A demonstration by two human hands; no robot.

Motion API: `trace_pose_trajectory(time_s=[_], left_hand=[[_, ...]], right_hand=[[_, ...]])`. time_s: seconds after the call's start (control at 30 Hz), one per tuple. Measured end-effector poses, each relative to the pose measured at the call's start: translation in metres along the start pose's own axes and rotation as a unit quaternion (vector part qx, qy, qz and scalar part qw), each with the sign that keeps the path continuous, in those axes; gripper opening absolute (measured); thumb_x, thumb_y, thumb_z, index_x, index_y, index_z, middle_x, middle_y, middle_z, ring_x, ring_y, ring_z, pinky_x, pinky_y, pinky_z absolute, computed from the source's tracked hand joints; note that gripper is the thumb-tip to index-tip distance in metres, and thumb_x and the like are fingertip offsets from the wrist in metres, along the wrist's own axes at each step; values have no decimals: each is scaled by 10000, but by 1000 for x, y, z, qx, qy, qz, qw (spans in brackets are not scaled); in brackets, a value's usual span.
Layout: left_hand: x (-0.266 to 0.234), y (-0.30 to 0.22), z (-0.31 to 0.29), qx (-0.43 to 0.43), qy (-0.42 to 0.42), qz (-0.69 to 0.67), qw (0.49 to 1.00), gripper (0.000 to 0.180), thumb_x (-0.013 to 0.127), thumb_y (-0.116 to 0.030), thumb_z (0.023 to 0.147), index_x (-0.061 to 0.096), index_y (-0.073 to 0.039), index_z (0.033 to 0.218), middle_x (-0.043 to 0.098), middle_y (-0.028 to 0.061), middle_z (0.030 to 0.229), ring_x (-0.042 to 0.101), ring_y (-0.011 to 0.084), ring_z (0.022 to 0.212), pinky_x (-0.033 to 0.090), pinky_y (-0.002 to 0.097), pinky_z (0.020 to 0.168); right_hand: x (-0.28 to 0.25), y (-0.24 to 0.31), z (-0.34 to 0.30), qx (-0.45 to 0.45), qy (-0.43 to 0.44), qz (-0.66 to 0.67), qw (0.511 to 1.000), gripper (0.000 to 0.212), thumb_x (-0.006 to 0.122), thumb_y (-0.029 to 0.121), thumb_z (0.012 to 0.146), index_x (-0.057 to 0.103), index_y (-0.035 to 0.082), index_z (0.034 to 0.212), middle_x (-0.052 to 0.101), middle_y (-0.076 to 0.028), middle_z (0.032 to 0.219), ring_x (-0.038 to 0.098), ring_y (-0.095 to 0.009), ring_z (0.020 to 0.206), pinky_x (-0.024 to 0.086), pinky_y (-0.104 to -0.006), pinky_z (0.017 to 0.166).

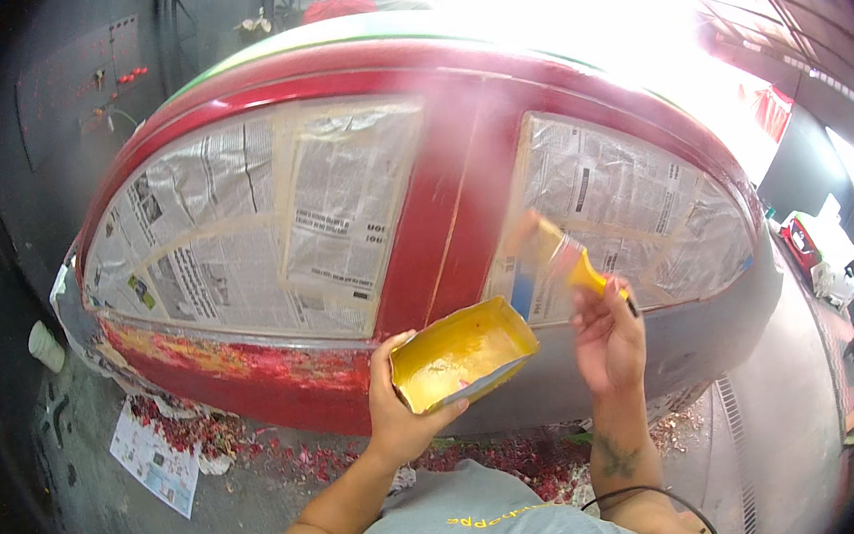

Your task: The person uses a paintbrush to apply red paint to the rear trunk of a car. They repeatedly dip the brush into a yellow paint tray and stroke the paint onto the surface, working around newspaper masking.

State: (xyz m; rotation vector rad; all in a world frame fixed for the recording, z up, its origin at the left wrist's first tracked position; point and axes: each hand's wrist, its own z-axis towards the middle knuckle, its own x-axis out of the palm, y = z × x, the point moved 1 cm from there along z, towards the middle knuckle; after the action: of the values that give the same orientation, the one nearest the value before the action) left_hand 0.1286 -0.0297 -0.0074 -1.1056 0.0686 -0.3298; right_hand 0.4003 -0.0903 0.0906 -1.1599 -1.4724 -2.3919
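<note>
Left hand (398,405) fingers wrapped round yellow tray (462,353); right hand (608,333) fingers pinch brush (556,252) (blurred) just above; best keep tray flat, strokes light on red car (443,215).

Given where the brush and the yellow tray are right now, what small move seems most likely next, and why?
Probably a stroke onto the grey lower panel: the right hand holds the paintbrush raised near the newspaper-masked window, away from the yellow tray in the left hand.
</note>
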Motion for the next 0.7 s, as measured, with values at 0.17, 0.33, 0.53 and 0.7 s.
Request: trace_pose_trajectory(time_s=[0.17, 0.33, 0.53, 0.7], left_hand=[[-7, 3, -4, 4, 0, 3, 1000, 1105, 1039, -73, 686, 395, -30, 1582, 535, 165, 1519, 569, 276, 1424, 475, 450, 1214], [-17, 7, -11, -8, -16, -12, 1000, 1093, 1036, -55, 688, 394, -29, 1572, 531, 167, 1520, 570, 277, 1425, 484, 458, 1209], [-26, 9, -13, -2, -32, -28, 999, 1095, 1028, -33, 686, 385, -28, 1572, 557, 160, 1492, 589, 274, 1407, 495, 457, 1199], [-33, 7, -13, -2, -45, -56, 997, 1078, 1020, -14, 686, 393, -30, 1562, 565, 158, 1484, 602, 273, 1395, 508, 453, 1193]], right_hand=[[59, 17, 80, -419, 17, -379, 825, 221, 772, 118, 1061, 724, 35, 1260, 815, -174, 1170, 795, -278, 1075, 626, -396, 874], [101, 6, 138, -603, 57, -556, 570, 246, 820, 69, 973, 755, 28, 1207, 803, -203, 1236, 793, -337, 1095, 634, -419, 900], [123, -31, 142, -612, 68, -584, 529, 230, 820, 88, 964, 755, 37, 1179, 796, -192, 1237, 779, -342, 1094, 640, -428, 891], [113, -26, 141, -604, 45, -597, 525, 224, 810, 60, 961, 754, 39, 1177, 786, -201, 1266, 778, -360, 1085, 637, -462, 914]])
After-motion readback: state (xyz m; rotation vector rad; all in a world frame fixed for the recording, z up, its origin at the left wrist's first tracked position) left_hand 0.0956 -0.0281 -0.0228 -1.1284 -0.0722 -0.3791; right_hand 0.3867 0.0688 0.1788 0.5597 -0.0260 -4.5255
